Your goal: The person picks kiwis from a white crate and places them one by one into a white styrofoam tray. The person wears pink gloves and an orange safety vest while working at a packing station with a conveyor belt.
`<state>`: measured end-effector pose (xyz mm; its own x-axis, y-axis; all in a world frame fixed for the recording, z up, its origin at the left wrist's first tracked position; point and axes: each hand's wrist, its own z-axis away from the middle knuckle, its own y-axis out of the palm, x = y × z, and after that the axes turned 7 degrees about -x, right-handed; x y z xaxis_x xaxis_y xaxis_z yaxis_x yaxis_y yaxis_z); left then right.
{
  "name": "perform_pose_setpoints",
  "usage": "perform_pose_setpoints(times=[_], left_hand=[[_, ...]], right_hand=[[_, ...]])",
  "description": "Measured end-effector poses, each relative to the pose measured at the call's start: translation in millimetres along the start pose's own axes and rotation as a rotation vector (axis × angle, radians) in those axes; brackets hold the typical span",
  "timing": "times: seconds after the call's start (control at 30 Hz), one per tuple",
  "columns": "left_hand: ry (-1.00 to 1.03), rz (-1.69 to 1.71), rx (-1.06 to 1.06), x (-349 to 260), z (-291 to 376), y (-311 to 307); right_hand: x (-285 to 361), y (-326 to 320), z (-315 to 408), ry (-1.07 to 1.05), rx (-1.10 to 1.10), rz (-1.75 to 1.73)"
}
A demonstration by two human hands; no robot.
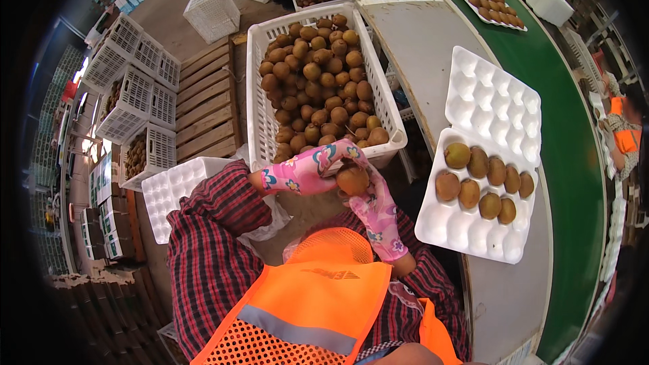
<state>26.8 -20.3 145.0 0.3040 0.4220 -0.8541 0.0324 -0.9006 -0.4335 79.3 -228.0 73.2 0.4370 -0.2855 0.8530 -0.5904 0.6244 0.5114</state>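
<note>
In front of my chest, both hands in pink flowered gloves are around one brown kiwifruit point(353, 179). My left hand point(314, 166) curls over its top and left side. My right hand point(377, 210) holds it from below and from the right. Just beyond my hands stands a white plastic crate point(388, 111), heaped with kiwifruit point(324, 71). To my right, a white foam fruit tray point(456, 233) lies with its dimpled lid half point(494, 96) folded back. Several kiwifruit point(469, 192) sit in the tray's two upper rows.
A grey worktop point(499, 294) runs along my right, beside a green conveyor belt point(573, 213). A filled tray point(489, 7) lies on the belt farther off. At left are a wooden pallet point(208, 101), stacked crates point(137, 101) and foam trays point(172, 187). Another person point(626, 126) is across the belt.
</note>
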Motion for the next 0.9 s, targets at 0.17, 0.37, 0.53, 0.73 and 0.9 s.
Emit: perform_pose_setpoints(times=[0.17, 0.37, 0.53, 0.73, 0.9], left_hand=[[-0.142, 0.100, 0.030, -1, -4, -11], [-0.530, -0.660, 0.074, 78, 4, -73], [-0.668, -0.706, 0.235, 126, 12, -65], [-0.738, -0.590, -0.066, 185, 17, -37], [-0.789, -0.465, -0.172, 187, 7, -40]], right_hand=[[9, 1, 7, -0.027, -0.135, 0.075], [-41, -58, 27, 0.519, -0.221, -0.392], [-21, -81, 17, 0.510, -0.380, -0.520], [-56, -80, 39, 0.582, -0.050, -0.295], [-48, -76, 37, 0.577, -0.118, -0.282]])
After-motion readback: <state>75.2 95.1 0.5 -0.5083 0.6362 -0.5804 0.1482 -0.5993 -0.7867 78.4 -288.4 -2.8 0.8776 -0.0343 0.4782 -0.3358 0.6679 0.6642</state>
